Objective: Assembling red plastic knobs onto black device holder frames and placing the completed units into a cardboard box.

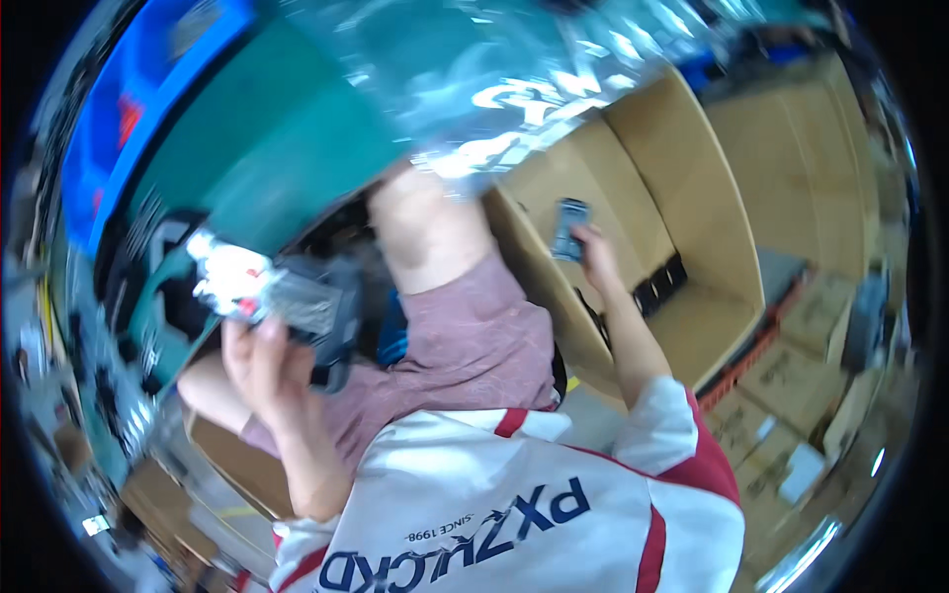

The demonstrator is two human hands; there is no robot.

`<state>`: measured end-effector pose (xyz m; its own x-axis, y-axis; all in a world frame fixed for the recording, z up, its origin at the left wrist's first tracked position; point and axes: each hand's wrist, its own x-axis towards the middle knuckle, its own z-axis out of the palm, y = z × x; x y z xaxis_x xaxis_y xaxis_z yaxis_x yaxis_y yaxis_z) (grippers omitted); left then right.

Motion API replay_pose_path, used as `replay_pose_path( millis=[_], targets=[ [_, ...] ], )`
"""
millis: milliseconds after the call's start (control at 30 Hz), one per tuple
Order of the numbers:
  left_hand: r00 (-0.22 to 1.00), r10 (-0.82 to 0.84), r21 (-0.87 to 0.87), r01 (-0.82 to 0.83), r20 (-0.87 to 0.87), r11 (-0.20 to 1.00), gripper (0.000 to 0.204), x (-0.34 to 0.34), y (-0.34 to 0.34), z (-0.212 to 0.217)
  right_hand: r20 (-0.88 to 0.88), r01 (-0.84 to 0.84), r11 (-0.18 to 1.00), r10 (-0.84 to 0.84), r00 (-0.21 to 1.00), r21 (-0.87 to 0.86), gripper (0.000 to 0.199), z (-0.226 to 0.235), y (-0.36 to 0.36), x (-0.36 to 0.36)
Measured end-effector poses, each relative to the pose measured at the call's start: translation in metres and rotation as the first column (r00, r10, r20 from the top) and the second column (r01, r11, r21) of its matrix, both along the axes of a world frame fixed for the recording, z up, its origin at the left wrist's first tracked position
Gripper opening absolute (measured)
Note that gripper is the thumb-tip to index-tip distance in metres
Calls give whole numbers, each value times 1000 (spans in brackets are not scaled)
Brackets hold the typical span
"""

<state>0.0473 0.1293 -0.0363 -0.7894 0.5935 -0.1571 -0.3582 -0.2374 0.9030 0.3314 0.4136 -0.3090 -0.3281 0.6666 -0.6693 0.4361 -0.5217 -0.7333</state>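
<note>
Left hand: our left hand (259,366) was closed around a small dark device in a clear wrapper (314,308), held up near the chest, fingers curled over its lower edge.
Wrapper end: white and red crinkled packaging (225,277) stuck out past the left side of that item; we could not tell if it was sealed or torn open.
Right hand: our right hand (593,247) was extended into the cardboard box (682,198), pinching a second small dark packet (570,229) between fingers and thumb.
Packet position: held above the box's inner left wall, not resting on the floor of the box.
Box contents: a short row of dark pieces (660,282) sat on the box floor near the middle; most of that floor was bare cardboard.
Progress: we judged it early, few pieces in the box and one item in each hand not yet down.
Left to do: the piece in each hand had no place yet, as far as the view showed.
Surroundings: a silvery foil bag (514,69) hung across the top, a green surface (287,128) lay to its left, more cartons (791,395) stood past the box's right edge.
Blur: heavy motion smear, fine detail unreadable.
</note>
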Motion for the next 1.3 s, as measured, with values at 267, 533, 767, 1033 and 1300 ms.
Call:
replay_pose_path(
  millis=[267, 533, 767, 1033, 1300],
  targets=[
    [919, 300, 136, -341, 256, 930, 17, -2, 14, 13, -813, -265, 870, -225, 537, -416, 51, 184, -64, -33],
    [877, 476, 138, -481, 66, 866, 16, -12, -42, -4, -945, -545, 814, -16, 325, -201, 73, 247, -150, -162],
    [723, 661, 160, -641, -200, 751, 19, -5, -67, 1, -699, -30, 715, 690, 185, 698, 98, 279, -200, -259],
    [624, 525, -89, -688, -579, 720, 14, -2, -93, -11, -204, -79, 243, 920, 334, 967, 109, 269, -230, -275],
    [253, -29, -222, -782, -967, 583, 38, 7, -112, -29, -215, -127, 260, 933, 289, 957, 89, 264, -241, -279]
  ],
)
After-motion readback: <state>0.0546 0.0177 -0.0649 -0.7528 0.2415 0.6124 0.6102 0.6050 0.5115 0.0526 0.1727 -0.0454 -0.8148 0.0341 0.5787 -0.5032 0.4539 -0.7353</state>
